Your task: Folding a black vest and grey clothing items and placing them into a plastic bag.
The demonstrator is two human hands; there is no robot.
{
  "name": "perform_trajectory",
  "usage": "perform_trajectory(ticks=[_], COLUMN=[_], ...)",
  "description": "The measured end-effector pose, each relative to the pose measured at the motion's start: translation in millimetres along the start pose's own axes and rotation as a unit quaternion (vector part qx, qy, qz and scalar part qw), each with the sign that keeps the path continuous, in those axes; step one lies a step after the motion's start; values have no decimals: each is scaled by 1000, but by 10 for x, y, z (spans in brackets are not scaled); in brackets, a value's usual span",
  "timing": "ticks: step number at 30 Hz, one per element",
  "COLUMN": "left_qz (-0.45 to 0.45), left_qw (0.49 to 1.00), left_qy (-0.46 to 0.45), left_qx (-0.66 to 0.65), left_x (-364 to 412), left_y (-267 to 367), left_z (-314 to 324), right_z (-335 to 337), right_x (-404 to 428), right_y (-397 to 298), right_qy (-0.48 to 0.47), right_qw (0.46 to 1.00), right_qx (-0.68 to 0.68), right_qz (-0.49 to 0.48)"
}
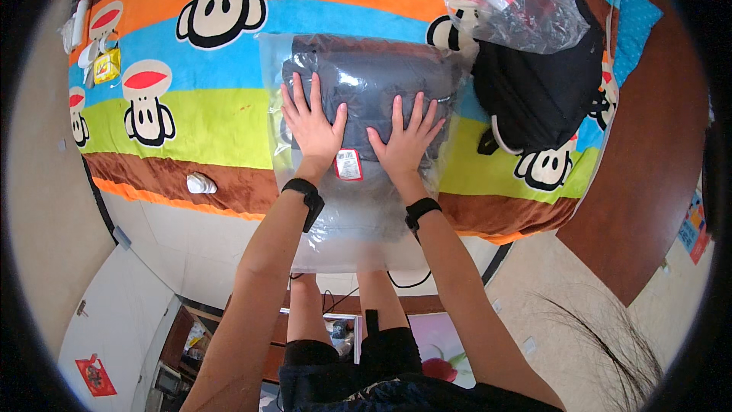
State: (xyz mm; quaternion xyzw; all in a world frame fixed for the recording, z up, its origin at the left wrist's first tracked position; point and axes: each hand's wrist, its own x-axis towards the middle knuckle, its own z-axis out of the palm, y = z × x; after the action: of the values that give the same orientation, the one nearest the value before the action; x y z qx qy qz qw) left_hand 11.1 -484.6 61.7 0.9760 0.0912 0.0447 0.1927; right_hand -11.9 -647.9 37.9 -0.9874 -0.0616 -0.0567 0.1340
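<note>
A large clear plastic bag point(366, 240) lies on the bed's near side, its bottom part hanging over the edge towards my legs. Inside it is a folded dark grey fabric item point(366, 66), perhaps a garment, with a white and red tag point(348, 164) that bears print. My left hand point(313, 129) rests flat on the bag's left half, fingers spread. On the right half my right hand point(405, 134) lies palm down, fingers also apart. Neither hand grips anything. Both wrists wear black bands.
A striped blanket point(206, 74) with cartoon heads covers the bed. To the right lie a black bag point(537, 91) and a crumpled clear plastic bag point(532, 6). A white bundle point(201, 183) sits near the front edge; a yellow packet point(107, 66) lies far left. Dark cables point(337, 300) run near my legs.
</note>
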Motion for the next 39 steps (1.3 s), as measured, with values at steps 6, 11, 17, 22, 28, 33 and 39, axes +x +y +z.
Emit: perform_trajectory(ticks=[6,11,17,22,28,33,39], left_qz=[-18,-20,-15,-12,-11,-6,-1], left_qw=[999,998,997,996,996,994,995], left_qy=[-18,-31,-53,-69,-77,-88,-78], left_qx=[27,44,55,51,52,64,64], left_x=[26,59,109,137,177,205,226], left_y=[-86,-121,-146,-153,-158,-168,-183], left_z=[171,260,272,280,283,283,319], right_z=[169,276,295,296,296,307,319], right_x=[-7,0,18,19,61,74,100], right_y=[1,23,9,1,-7,-29,-29], right_qy=[-2,28,-1,-38,-49,-54,-46], right_qw=[1000,1000,1000,998,998,997,998], right_qx=[5,3,-4,-1,-2,-1,-11], right_qz=[13,14,23,42,45,49,45])
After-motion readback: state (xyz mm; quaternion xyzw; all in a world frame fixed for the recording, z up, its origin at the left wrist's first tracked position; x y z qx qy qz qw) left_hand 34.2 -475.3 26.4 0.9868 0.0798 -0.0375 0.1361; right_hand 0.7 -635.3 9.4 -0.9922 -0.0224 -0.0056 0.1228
